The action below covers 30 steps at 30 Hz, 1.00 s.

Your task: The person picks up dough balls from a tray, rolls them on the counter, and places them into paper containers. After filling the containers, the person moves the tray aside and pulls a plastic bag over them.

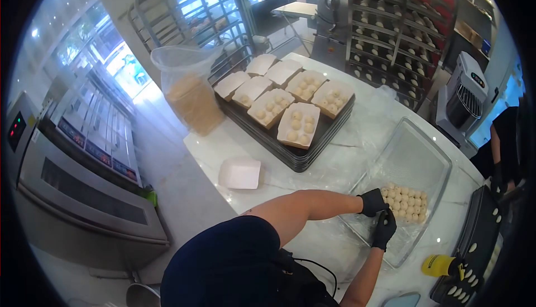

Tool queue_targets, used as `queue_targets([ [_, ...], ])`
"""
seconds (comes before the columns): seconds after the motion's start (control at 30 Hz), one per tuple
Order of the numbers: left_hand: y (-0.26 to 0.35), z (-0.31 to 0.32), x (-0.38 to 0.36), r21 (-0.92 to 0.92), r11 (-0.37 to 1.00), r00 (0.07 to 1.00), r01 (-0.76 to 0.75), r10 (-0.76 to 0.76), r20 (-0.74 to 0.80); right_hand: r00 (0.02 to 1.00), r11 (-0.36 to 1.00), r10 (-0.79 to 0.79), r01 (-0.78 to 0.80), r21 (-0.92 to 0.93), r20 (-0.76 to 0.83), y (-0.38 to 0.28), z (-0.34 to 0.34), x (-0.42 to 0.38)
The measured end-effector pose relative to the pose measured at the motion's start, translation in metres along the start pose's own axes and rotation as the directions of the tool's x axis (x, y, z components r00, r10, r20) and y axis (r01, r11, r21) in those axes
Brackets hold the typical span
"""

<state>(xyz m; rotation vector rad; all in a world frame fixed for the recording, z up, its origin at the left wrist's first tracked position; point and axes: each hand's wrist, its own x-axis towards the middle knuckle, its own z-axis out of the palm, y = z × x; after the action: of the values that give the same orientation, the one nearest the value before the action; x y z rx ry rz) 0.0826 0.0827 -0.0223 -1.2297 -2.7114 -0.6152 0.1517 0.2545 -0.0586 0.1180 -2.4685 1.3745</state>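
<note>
Both my hands wear black gloves and meet over the near left part of a shallow clear tray (pixel 410 134). My left hand (pixel 373 202) is closed beside a tight block of round, pale dough balls (pixel 406 202), its fingertips at the block's left edge. Just below it, my right hand (pixel 384 231) has its fingers curled together, with a small pale spot showing at them. What either hand pinches, if anything, is too small and covered to name. The dough balls sit in rows on the tray's bottom, some with dark specks.
Stacked black baking trays (pixel 304 162) carry paper boxes, some holding dough balls. A lone paper box (pixel 240 173) lies near the table's left edge. A plastic bag (pixel 190 97) stands behind it. At right are a yellow bottle (pixel 437 265), a dark tray (pixel 472 240) and another person's arm (pixel 496 145).
</note>
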Motion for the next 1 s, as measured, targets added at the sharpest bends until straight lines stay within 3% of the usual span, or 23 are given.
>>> queue_targets([
  [0.2,-0.008,0.007,0.000,-0.136,0.989,0.998,0.062,-0.060,0.016,0.994,0.996,0.086,-0.086,-0.004,0.067,-0.027,-0.009,0.005],
  [0.23,-0.020,0.015,-0.004,-0.231,0.972,0.998,0.047,-0.055,-0.026,0.998,0.996,0.061,-0.062,0.060,0.027,-0.001,0.000,0.004],
  [0.27,-0.022,0.011,-0.010,-0.353,0.929,0.992,0.112,-0.123,-0.008,0.981,0.965,0.187,-0.192,0.177,0.043,-0.005,0.005,0.006],
  [0.3,-0.026,0.010,-0.016,-0.382,0.921,0.994,0.070,-0.098,-0.054,0.980,0.965,0.198,-0.196,0.177,0.005,-0.006,0.005,0.004],
  [0.33,-0.027,0.009,-0.018,-0.377,0.925,0.999,0.049,-0.052,0.002,0.976,0.946,0.214,-0.201,0.256,-0.026,0.018,0.013,0.001],
  [0.4,-0.029,0.005,-0.017,-0.329,0.944,1.000,-0.020,0.017,-0.015,0.986,0.997,0.037,-0.048,-0.064,-0.160,0.006,0.008,0.004],
  [0.43,-0.031,-0.002,-0.015,-0.333,0.940,0.997,-0.078,0.069,-0.039,0.981,0.998,0.005,-0.016,-0.059,-0.195,0.001,0.007,0.007],
  [0.53,-0.017,-0.018,-0.013,-0.444,0.895,0.995,-0.036,0.073,0.065,0.961,0.988,0.156,-0.153,0.035,-0.230,-0.012,-0.002,0.002],
  [0.63,-0.009,0.002,-0.019,-0.347,0.898,0.962,0.269,-0.270,0.046,0.979,0.999,0.054,-0.052,0.017,-0.199,-0.004,0.002,0.006],
  [0.7,0.002,0.043,-0.024,-0.289,0.905,0.877,0.313,-0.392,-0.277,0.983,0.992,0.116,-0.106,0.076,-0.142,0.017,0.009,-0.003],
  [0.73,0.008,0.048,-0.024,-0.307,0.856,0.834,0.416,-0.494,-0.246,0.978,0.980,0.165,-0.148,0.130,-0.131,0.019,0.012,-0.008],
  [0.77,0.012,0.042,-0.023,-0.251,0.866,0.848,0.432,-0.485,-0.214,0.985,0.988,0.146,-0.142,0.058,-0.090,0.002,0.008,-0.004],
  [0.8,0.014,0.037,-0.020,-0.303,0.823,0.830,0.481,-0.539,-0.145,0.973,0.961,0.232,-0.231,0.155,0.011,-0.012,-0.001,-0.001],
  [0.83,0.014,0.034,-0.021,-0.285,0.827,0.827,0.484,-0.539,-0.158,0.978,0.976,0.195,-0.186,0.113,-0.074,-0.013,0.004,-0.002],
  [0.9,0.002,0.033,-0.020,-0.498,0.718,0.803,0.486,-0.592,-0.071,0.982,0.997,0.066,-0.070,-0.016,-0.177,0.025,0.017,-0.001],
  [0.93,0.001,0.030,-0.025,-0.489,0.725,0.796,0.485,-0.597,-0.097,0.984,0.999,0.043,-0.044,-0.005,-0.174,0.013,0.018,0.004],
  [1.0,0.006,0.023,-0.028,-0.636,0.717,0.843,0.288,-0.504,-0.186,0.988,0.990,0.138,-0.137,0.018,-0.067,-0.029,0.003,0.007],
])
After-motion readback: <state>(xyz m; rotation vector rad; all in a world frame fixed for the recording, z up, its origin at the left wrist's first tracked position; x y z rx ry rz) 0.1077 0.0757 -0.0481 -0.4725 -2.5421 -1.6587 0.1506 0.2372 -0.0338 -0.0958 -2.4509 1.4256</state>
